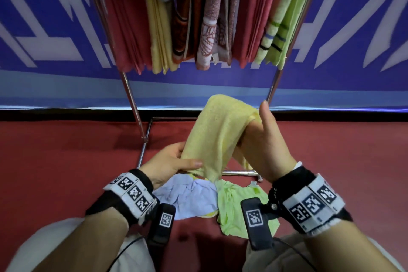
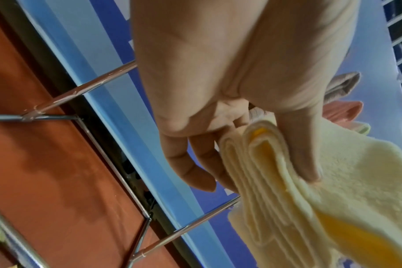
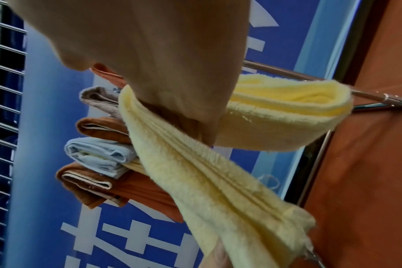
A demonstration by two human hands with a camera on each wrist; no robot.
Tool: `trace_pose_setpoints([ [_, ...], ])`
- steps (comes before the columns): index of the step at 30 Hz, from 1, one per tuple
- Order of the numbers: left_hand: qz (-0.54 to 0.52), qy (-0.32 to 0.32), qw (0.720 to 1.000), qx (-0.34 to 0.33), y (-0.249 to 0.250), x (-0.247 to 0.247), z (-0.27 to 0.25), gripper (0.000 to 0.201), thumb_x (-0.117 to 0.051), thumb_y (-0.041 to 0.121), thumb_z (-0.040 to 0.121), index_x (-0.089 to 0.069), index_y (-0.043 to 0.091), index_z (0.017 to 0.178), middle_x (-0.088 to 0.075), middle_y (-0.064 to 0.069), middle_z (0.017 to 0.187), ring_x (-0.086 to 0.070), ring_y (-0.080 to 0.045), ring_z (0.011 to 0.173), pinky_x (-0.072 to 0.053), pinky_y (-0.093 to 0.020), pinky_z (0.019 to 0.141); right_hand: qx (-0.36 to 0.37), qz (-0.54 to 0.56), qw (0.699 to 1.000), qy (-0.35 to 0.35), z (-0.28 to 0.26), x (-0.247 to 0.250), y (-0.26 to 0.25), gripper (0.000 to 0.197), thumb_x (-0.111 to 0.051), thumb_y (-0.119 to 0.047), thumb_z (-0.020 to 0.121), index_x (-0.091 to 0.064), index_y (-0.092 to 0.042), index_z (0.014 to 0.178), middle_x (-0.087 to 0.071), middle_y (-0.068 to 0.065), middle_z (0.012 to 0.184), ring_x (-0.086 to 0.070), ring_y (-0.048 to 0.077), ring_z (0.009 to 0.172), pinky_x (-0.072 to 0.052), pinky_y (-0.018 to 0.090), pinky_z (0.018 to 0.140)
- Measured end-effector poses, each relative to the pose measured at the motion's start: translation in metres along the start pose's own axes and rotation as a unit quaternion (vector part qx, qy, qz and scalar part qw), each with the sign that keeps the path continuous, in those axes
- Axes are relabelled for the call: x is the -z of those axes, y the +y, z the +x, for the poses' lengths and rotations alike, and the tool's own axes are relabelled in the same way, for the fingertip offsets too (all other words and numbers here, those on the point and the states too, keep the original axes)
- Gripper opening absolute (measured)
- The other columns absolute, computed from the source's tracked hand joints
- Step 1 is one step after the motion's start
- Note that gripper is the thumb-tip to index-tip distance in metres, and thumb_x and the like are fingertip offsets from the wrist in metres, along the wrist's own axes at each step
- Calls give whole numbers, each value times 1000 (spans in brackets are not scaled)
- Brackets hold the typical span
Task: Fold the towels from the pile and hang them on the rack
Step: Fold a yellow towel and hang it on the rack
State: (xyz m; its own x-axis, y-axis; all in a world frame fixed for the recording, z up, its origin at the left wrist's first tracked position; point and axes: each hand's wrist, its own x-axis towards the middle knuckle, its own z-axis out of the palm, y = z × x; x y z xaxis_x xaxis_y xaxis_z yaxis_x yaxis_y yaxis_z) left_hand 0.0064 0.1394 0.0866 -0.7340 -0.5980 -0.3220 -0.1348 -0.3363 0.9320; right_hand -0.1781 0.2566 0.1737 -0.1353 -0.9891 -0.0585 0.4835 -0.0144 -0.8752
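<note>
Yellow towel (image 1: 220, 130): soft terry cloth folded into a long band. It is held in the air in front of the rack (image 1: 128, 93), below the hung towels (image 1: 254, 17) and above the pile (image 1: 198, 201).
Left hand (image 1: 167, 161): pinches the band's lower end between the thumb and curled fingers.
Right hand (image 1: 265, 146): the fingers run straight into the upper fold and carry it. The thumb stands up, clear of the cloth, and the fingertips are hidden by the towel.
Head view alone: shows both hands, the whole band and the pile. It also shows the hung towels as flat panels in red, yellow, brown, patterned pink and striped green.
Left wrist view alone: shows the pinched end edge-on, as several stacked layers with a brighter yellow inner face.
Right wrist view alone: shows the hung towels from beneath as rounded loops, with pale blue, brown and grey ones side by side.
Rack: thin, shiny metal tubes with slanted legs joined by a base bar.
Pile: crumpled pale blue and light green cloths on the carpet (image 1: 66, 161) at the rack's near foot.
Carpet: flat, dull red.
Banner (image 1: 44, 28): blue with white shapes, behind the rack.
</note>
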Motion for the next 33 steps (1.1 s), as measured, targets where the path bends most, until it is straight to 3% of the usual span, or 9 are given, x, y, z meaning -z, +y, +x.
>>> trace_pose_setpoints([
  [4, -18, 26, 999, -17, 12, 0, -12, 52, -80, 5, 77, -60, 6, 124, -75, -10, 103, -71, -17, 85, -54, -28, 76, 28, -61, 998, -2, -6, -22, -22, 83, -19, -69, 91, -49, -13, 146, -62, 8, 141, -52, 24, 137, -23, 49, 124],
  [7, -34, 55, 998, -26, 31, -4, -27, 32, -67, 4, 89, -62, 8, 120, -74, -6, 97, -70, -13, 79, -52, -23, 67, 26, -85, 996, -10, -11, -48, -44, 83, -23, -69, 90, -47, -14, 147, -61, 6, 142, -53, 20, 136, -32, 42, 120],
  [13, -173, 83, 979, -72, 75, -14, -65, 36, -66, 17, 79, -67, 6, 114, -72, -12, 94, -68, -19, 72, -54, -25, 58, 62, -99, 993, -17, -30, -100, -99, 76, -17, -64, 99, -54, -13, 142, -64, 11, 138, -59, 22, 130, -46, 34, 104],
  [18, -145, 85, 981, -98, 117, -32, -106, 25, -66, 7, 89, -68, 3, 114, -76, -11, 86, -72, -15, 65, -54, -21, 53, 74, -125, 989, -19, -46, -143, -132, 74, -24, -68, 95, -63, -14, 129, -69, 11, 129, -64, 20, 122, -49, 32, 95],
  [20, -69, 126, 983, -114, 136, -36, -120, 27, -63, 11, 96, -67, 7, 122, -77, -8, 98, -74, -14, 82, -56, -22, 65, 72, -137, 988, -12, -50, -158, -140, 74, -27, -67, 95, -63, -11, 127, -70, 11, 127, -65, 20, 119, -49, 32, 95],
  [23, 30, 173, 970, -169, 171, -42, -143, 38, -56, 25, 102, -57, 19, 139, -62, 0, 135, -56, -16, 125, -46, -32, 100, 94, -158, 983, 2, -50, -172, -147, 73, -26, -63, 102, -57, -7, 137, -70, 11, 127, -65, 18, 120, -50, 31, 97],
  [26, 42, 162, 958, -234, 211, -52, -171, 36, -46, 31, 106, -55, 30, 141, -54, 8, 142, -49, -9, 130, -38, -37, 111, 111, -174, 979, -10, -47, -185, -152, 63, -25, -53, 106, -63, -5, 124, -75, 12, 113, -73, 16, 101, -58, 22, 75],
  [30, -3, 62, 960, -273, 251, -69, -198, 39, -40, 43, 104, -54, 34, 139, -60, 15, 132, -57, 8, 111, -46, -21, 91, 105, -184, 977, -24, -42, -202, -159, 70, -23, -55, 106, -62, -2, 130, -72, 15, 121, -72, 20, 107, -59, 24, 78],
  [33, -22, 10, 962, -273, 273, -80, -203, 33, -33, 44, 105, -64, 33, 110, -74, 24, 93, -66, 15, 86, -51, -7, 67, 110, -193, 974, -34, -31, -206, -170, 74, -22, -58, 105, -61, -1, 132, -71, 16, 124, -69, 22, 115, -56, 29, 94],
])
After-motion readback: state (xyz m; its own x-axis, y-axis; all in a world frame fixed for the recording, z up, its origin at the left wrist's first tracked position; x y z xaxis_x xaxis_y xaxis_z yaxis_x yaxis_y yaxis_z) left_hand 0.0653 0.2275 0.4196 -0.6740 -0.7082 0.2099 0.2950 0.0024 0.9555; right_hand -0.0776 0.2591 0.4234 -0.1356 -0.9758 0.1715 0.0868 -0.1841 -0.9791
